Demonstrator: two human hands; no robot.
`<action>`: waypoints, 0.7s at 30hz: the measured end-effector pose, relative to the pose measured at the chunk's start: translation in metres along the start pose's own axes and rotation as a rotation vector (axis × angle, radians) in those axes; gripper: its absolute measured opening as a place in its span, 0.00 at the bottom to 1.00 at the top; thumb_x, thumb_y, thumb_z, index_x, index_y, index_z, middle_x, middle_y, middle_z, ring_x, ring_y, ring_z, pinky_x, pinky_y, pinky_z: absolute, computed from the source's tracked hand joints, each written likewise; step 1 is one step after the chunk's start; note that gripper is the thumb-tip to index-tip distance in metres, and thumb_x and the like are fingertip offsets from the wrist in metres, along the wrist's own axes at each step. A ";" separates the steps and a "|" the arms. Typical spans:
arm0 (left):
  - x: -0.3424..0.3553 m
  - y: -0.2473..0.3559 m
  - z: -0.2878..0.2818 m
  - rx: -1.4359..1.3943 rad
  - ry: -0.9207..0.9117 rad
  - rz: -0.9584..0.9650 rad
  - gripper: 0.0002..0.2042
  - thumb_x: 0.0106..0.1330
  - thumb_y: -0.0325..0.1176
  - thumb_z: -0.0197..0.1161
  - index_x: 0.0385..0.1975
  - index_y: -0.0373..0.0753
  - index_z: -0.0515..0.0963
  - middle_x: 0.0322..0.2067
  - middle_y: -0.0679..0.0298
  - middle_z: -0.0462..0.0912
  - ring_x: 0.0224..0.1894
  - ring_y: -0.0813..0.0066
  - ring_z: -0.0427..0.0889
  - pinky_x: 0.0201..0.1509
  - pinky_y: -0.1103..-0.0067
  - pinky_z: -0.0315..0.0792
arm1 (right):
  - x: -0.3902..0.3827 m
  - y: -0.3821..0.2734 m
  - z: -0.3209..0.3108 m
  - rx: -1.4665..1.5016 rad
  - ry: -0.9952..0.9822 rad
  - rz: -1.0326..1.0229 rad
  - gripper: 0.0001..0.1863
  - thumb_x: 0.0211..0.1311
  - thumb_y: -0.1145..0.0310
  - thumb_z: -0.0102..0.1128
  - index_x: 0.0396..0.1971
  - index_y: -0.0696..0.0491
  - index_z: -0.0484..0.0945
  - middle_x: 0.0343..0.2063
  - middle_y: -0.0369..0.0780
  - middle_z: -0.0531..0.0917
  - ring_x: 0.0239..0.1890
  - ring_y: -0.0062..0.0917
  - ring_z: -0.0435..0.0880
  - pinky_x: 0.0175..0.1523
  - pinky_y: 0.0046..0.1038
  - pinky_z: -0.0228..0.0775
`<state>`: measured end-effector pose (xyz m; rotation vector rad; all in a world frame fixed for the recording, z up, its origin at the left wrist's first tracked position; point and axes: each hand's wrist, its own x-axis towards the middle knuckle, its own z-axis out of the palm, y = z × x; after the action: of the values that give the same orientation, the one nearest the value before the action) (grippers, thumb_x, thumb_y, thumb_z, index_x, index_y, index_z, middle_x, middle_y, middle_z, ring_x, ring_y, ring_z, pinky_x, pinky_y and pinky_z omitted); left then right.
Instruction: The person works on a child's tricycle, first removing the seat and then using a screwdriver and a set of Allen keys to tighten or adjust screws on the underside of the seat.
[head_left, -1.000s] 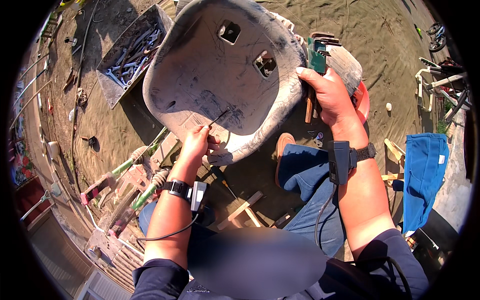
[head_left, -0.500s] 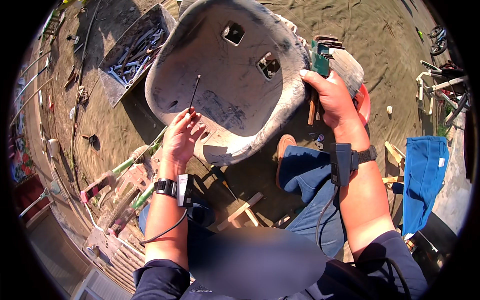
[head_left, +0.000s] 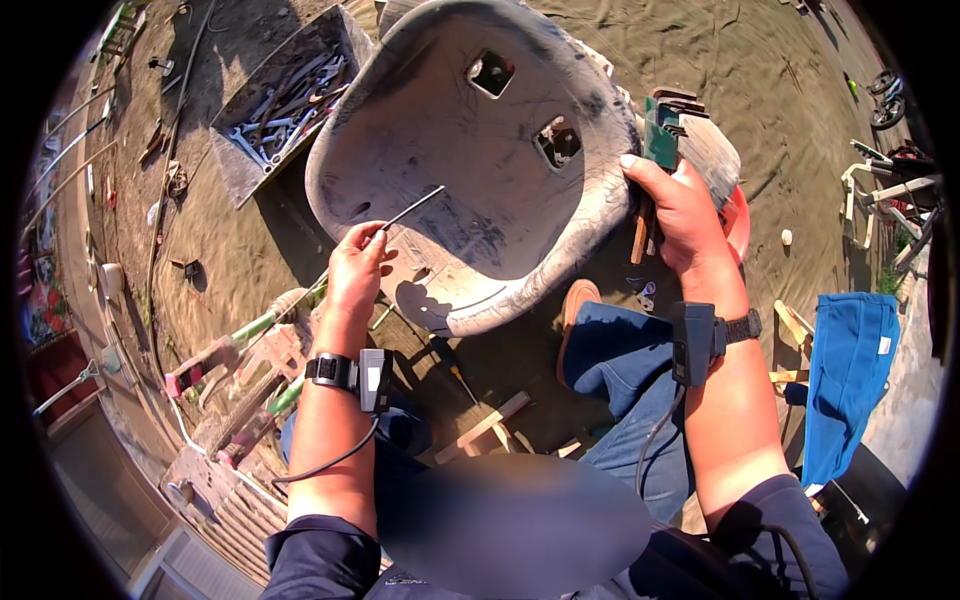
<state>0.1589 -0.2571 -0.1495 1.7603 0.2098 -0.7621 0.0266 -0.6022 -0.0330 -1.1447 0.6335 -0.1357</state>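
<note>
A worn grey plastic chair seat (head_left: 455, 160) with two square holes is tilted up in front of me. My right hand (head_left: 675, 210) grips its right rim. My left hand (head_left: 357, 268) pinches a thin metal rod (head_left: 412, 208) between the fingertips, its free end lying over the seat's inner surface. Both wrists carry black bands with small devices, and a cable runs from each.
An open metal toolbox (head_left: 285, 95) with several wrenches lies on the dirt at upper left. A screwdriver (head_left: 448, 362) and wood scraps (head_left: 485, 428) lie by my knees. A blue cloth (head_left: 840, 375) hangs at right, a green-handled brush (head_left: 668, 130) behind the seat.
My left hand lifted from the seat's lower edge and drew the thin rod up, then tilted it so it now points right across the seat. The right hand kept its grip.
</note>
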 end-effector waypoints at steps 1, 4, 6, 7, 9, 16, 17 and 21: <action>0.000 -0.001 -0.001 -0.039 -0.020 0.007 0.10 0.72 0.34 0.59 0.48 0.39 0.78 0.42 0.67 0.82 0.41 0.77 0.83 0.39 0.81 0.75 | -0.001 -0.002 0.002 0.002 0.004 0.007 0.12 0.65 0.69 0.60 0.45 0.56 0.77 0.35 0.33 0.83 0.35 0.17 0.81 0.43 0.23 0.75; 0.001 -0.002 -0.004 -0.139 -0.048 0.044 0.10 0.72 0.32 0.59 0.48 0.36 0.77 0.44 0.61 0.84 0.42 0.74 0.85 0.43 0.80 0.77 | -0.003 -0.005 0.007 0.011 0.012 0.007 0.11 0.65 0.68 0.61 0.44 0.56 0.77 0.34 0.33 0.82 0.34 0.16 0.81 0.42 0.22 0.74; 0.002 -0.002 -0.005 -0.206 -0.027 0.074 0.10 0.72 0.32 0.59 0.48 0.37 0.77 0.44 0.61 0.84 0.42 0.74 0.85 0.43 0.80 0.77 | -0.004 -0.007 0.010 0.014 0.022 0.013 0.11 0.65 0.68 0.61 0.44 0.56 0.77 0.33 0.32 0.82 0.34 0.16 0.80 0.42 0.22 0.74; 0.003 -0.002 -0.006 -0.239 -0.015 0.089 0.10 0.72 0.32 0.60 0.48 0.37 0.77 0.44 0.61 0.84 0.43 0.74 0.85 0.44 0.80 0.77 | -0.005 -0.008 0.010 0.014 0.030 0.022 0.10 0.65 0.68 0.61 0.43 0.55 0.77 0.33 0.32 0.82 0.33 0.16 0.80 0.42 0.22 0.74; 0.007 -0.004 -0.009 -0.215 0.005 0.144 0.07 0.71 0.29 0.59 0.45 0.38 0.78 0.42 0.62 0.84 0.43 0.74 0.85 0.44 0.80 0.78 | -0.005 -0.007 0.010 0.018 0.038 0.030 0.10 0.65 0.68 0.61 0.43 0.55 0.78 0.33 0.32 0.82 0.33 0.16 0.80 0.41 0.22 0.74; 0.003 0.010 -0.016 -0.066 0.112 0.220 0.16 0.68 0.26 0.59 0.54 0.37 0.66 0.40 0.64 0.80 0.39 0.72 0.85 0.40 0.80 0.78 | 0.000 -0.001 0.006 0.023 0.040 -0.028 0.13 0.65 0.71 0.60 0.48 0.57 0.77 0.38 0.35 0.83 0.37 0.19 0.82 0.45 0.24 0.76; 0.002 0.012 -0.017 -0.075 0.119 0.197 0.17 0.68 0.26 0.60 0.54 0.37 0.66 0.40 0.63 0.80 0.39 0.72 0.85 0.40 0.80 0.78 | 0.000 -0.001 0.007 0.026 0.039 -0.043 0.14 0.65 0.73 0.59 0.50 0.58 0.77 0.40 0.37 0.84 0.39 0.20 0.83 0.47 0.26 0.76; -0.001 0.016 -0.021 -0.144 0.115 0.138 0.20 0.68 0.29 0.63 0.56 0.35 0.65 0.40 0.61 0.81 0.42 0.71 0.85 0.40 0.79 0.78 | 0.000 -0.001 0.013 -0.004 0.037 -0.084 0.11 0.66 0.69 0.62 0.46 0.54 0.77 0.36 0.30 0.81 0.37 0.14 0.79 0.45 0.20 0.71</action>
<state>0.1745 -0.2429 -0.1338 1.6641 0.2128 -0.5347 0.0335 -0.5925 -0.0289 -1.1758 0.6186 -0.2275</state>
